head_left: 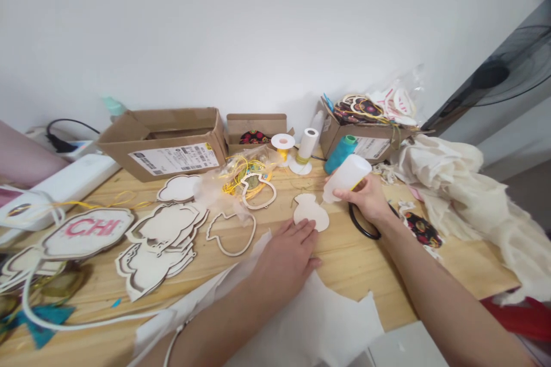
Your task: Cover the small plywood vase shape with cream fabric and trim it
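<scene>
My right hand [365,198] is closed around a white plastic bottle [350,175]. The bottle is tilted, its lower end close to the right edge of a pale gourd-shaped cutout [310,212] that lies flat on the wooden table. With fingers stretched out, my left hand [293,249] presses on the lower left of that cutout. Beneath my left hand and forearm spreads white fabric [336,315]. Left of the cutout lie a thin wooden outline frame [253,235] and another gourd-shaped frame [273,198].
Stacked wooden shapes [166,223] and a "CHI" plaque [88,233] lie left. Cardboard boxes [172,152] stand along the wall, beside thread spools [283,143] and a teal thread cone [340,155]. A black ring [359,226] and crumpled cream cloth [465,183] are right.
</scene>
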`<state>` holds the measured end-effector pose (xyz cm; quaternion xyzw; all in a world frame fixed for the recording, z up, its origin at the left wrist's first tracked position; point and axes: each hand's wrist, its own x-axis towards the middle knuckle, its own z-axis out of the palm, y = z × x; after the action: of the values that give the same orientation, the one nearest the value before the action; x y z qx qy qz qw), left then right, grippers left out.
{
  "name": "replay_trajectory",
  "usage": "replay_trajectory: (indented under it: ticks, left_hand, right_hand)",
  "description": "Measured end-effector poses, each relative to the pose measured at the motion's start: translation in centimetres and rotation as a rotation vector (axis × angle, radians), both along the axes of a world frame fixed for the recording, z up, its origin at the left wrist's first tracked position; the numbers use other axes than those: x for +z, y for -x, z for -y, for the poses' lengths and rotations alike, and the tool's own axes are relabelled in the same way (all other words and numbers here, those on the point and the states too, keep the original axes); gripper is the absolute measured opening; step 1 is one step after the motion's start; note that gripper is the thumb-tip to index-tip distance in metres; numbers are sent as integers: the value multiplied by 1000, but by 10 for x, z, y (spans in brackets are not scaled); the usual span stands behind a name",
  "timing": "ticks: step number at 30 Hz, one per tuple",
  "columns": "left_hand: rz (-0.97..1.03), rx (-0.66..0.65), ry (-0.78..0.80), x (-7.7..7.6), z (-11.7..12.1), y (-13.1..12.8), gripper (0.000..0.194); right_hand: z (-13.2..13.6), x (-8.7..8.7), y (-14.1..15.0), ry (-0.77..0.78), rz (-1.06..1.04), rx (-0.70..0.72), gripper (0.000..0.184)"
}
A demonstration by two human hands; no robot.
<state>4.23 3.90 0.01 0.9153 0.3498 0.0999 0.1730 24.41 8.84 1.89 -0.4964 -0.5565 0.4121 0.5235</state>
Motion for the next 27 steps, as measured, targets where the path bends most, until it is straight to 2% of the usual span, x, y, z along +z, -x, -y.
replay_trajectory:
  ticks: [15,23,27]
  left_hand:
    - [-15,-8,19,0,0,0,42]
    - [94,4,-74,-3,-7,4,36]
    - [87,10,-102,-4,-16,8,36]
  right_hand:
    - [1,-1,-4,38,31,1,34]
    - [0,-6,-11,4,-31,34,31]
    - [0,-6,-9,5,-14,33,34]
